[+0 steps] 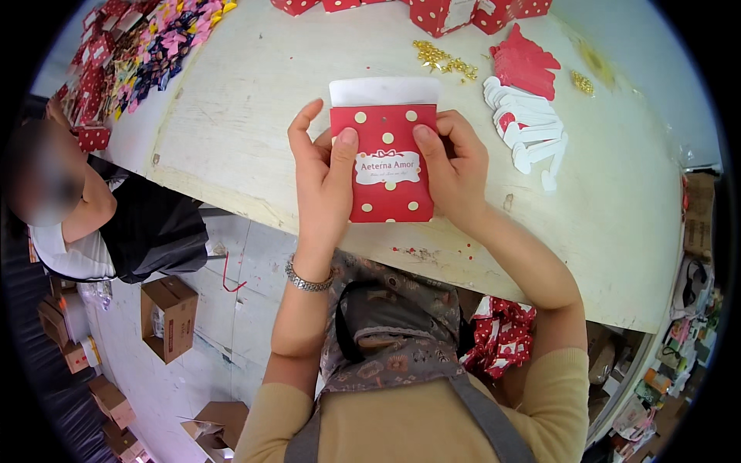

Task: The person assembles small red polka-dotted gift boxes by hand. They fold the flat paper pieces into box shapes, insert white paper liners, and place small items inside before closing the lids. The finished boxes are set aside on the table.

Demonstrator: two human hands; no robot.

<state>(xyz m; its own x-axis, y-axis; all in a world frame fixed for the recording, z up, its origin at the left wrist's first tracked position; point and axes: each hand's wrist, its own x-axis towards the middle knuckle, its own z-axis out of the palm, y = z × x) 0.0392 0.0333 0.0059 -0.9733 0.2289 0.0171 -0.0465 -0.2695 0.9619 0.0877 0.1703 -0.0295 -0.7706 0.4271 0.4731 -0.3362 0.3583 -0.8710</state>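
A red gift box (390, 197) with cream dots and a white label is held upright over the near edge of the table. Its white top flap (384, 92) stands up, unfolded. My left hand (323, 166) grips the box's left side, thumb on the front and index finger raised. On the right side my right hand (455, 158) grips it, thumb on the front and the other fingers partly hidden behind. Right of my right hand lie white paper cut-outs (529, 123) and a stack of red ones (525, 62). Small gold pieces (448, 60) are scattered beyond the box.
Red dotted boxes (440, 15) stand at the table's far edge. Colourful wrapped pieces (166, 46) are heaped at the far left, near another person (77, 185). Cardboard boxes (170, 316) sit on the floor. Red dotted items (502, 336) lie below the table edge.
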